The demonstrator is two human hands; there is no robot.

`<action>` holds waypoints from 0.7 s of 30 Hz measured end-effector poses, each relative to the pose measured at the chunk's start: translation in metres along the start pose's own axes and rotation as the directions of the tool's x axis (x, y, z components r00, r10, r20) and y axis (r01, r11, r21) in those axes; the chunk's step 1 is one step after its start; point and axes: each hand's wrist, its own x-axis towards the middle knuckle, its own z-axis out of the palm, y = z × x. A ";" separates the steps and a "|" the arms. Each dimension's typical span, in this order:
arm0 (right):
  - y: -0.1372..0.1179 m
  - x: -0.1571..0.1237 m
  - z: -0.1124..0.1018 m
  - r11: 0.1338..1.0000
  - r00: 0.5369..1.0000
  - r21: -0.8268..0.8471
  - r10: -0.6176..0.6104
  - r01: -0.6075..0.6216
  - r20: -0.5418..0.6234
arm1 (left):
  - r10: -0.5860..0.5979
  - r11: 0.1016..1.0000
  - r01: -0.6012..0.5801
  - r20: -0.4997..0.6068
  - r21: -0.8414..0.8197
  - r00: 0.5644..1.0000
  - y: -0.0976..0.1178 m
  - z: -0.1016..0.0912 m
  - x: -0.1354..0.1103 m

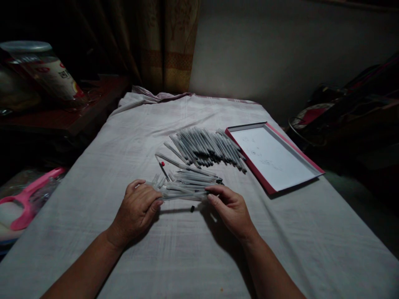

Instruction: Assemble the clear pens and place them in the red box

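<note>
My left hand (137, 209) and my right hand (230, 207) each pinch one end of a clear plastic pen (183, 196) held level just above the cloth. It lies against a small bunch of similar pens (190, 180) in front of my fingers. A tiny dark cap (192, 208) lies on the cloth under the held pen. A thin refill with a red tip (162, 165) rests to the left of the bunch. Farther back is a large pile of pens (207, 147).
A white cloth (187, 257) covers the table. A shallow red-edged box lid with a white inside (272, 158) lies at the right. A pink plastic object (28, 199) sits off the left edge, and a jar (46, 70) stands on a dark shelf behind.
</note>
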 end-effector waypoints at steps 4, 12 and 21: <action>0.000 0.001 0.001 0.997 0.998 0.031 0.064 -0.064 0.012 | 0.000 1.000 0.000 -0.002 0.004 1.000 0.000 0.000 0.000; -0.004 0.002 -0.003 0.995 0.995 0.022 0.092 -0.093 0.040 | 0.030 1.000 -0.030 0.016 0.007 0.999 0.002 0.000 0.002; -0.002 0.003 -0.007 0.982 0.985 0.080 0.165 -0.169 0.053 | 0.029 1.000 -0.029 0.035 0.002 0.999 0.002 0.000 0.002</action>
